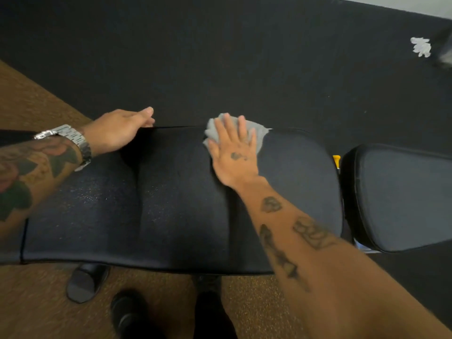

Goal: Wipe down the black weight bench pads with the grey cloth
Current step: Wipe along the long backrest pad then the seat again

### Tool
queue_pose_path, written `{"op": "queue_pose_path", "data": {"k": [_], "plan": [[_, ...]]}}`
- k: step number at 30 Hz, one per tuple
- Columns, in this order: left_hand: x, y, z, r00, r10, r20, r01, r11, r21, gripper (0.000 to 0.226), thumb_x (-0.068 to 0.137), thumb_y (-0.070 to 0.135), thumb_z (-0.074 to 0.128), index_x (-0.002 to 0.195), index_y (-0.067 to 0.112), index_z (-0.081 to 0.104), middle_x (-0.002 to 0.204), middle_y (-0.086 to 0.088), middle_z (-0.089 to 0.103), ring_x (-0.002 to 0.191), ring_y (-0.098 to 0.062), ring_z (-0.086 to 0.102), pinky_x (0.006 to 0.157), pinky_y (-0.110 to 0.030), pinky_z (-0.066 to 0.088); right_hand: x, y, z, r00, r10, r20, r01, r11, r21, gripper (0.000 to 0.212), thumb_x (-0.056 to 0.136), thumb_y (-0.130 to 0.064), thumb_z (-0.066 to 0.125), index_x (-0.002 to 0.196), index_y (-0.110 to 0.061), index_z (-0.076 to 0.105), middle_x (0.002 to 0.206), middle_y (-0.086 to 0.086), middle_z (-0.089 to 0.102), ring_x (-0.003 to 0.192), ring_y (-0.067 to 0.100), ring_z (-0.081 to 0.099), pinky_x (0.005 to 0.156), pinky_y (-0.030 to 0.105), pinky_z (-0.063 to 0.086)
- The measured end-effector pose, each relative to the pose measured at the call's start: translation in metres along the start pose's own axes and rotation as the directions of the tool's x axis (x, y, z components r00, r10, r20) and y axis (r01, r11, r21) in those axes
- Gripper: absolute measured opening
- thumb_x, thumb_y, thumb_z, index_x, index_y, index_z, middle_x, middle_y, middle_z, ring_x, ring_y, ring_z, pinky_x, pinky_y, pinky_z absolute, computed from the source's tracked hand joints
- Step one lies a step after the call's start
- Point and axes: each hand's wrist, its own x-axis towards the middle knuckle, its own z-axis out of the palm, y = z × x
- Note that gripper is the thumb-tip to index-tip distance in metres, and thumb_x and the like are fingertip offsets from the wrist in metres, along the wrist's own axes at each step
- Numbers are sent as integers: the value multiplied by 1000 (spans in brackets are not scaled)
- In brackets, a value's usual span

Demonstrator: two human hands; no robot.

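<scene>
The long black bench pad (171,204) runs across the middle of the view, with a second, shorter black pad (403,196) to its right across a gap. My right hand (234,155) lies flat, fingers spread, pressing the grey cloth (259,133) onto the far edge of the long pad. My left hand (117,130), with a metal watch on the wrist, rests on the same far edge further left, fingers together and holding nothing.
Black rubber flooring (220,57) lies beyond the bench and brown speckled flooring (31,101) to the left and below. A crumpled white scrap (421,46) lies at the far right. A bench foot (85,282) and my shoes (127,311) show below the pad. A yellow knob (336,160) sits in the gap.
</scene>
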Motion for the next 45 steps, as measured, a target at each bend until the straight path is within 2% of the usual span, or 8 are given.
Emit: {"op": "queue_pose_path", "data": {"k": [9,16,20,24,30,34,40,45], "plan": [[-18,6,15,994,97,-43,-88,980,178,54,102,50,29,136,19,57,148,-9,51,139,-32,42,110,-37,29,-111,-54,42,872,-485,73,487,874,-9,60,99,-31,41,156,-24,23,166,-1,16,153,24,7,123,45,6],[-48,20,25,974,213,72,-224,906,358,52,99,39,47,145,15,46,157,-7,38,143,-28,36,115,-35,24,-194,59,22,1000,13,-17,-7,955,296,58,97,-19,35,154,-23,28,163,-9,19,153,18,11,123,41,9],[-64,65,49,935,333,119,-354,869,346,51,96,38,55,142,18,50,151,-1,46,137,-24,44,111,-35,32,-211,111,-26,864,494,-100,-298,660,690,49,104,-28,45,151,-35,33,157,-16,32,148,5,23,120,41,26],[-68,134,94,885,441,148,-465,831,304,51,94,42,56,141,24,51,147,7,48,134,-17,45,109,-30,32,-208,162,-95,807,585,-86,-262,485,835,44,107,-29,38,151,-31,37,144,-31,43,131,-20,36,106,6,31],[-52,232,177,854,473,217,-520,798,305,52,95,43,53,144,26,46,150,10,44,138,-14,40,109,-28,29,-198,271,-138,757,641,-129,-289,505,814,37,107,-36,37,142,-43,41,122,-43,48,105,-33,43,80,-10,30],[-35,294,224,863,435,256,-500,805,319,53,95,42,53,145,26,45,151,9,43,139,-15,39,111,-31,31,-197,370,-165,676,726,-125,-374,485,790,38,106,-35,38,144,-39,41,124,-22,56,110,-6,52,75,-9,31],[-4,353,262,897,368,246,-430,855,291,49,99,32,51,146,24,45,152,5,42,139,-19,40,107,-27,30,-169,474,-162,758,649,-69,-468,614,636,48,106,-36,36,152,-36,27,156,-9,36,148,16,25,121,34,16],[9,362,280,897,312,313,-407,860,310,48,100,16,43,148,21,41,155,0,40,141,-22,39,110,-30,31,-111,450,-119,837,515,-183,-491,856,164,50,105,-37,31,154,-25,27,165,1,15,152,33,5,120,45,7]]}}
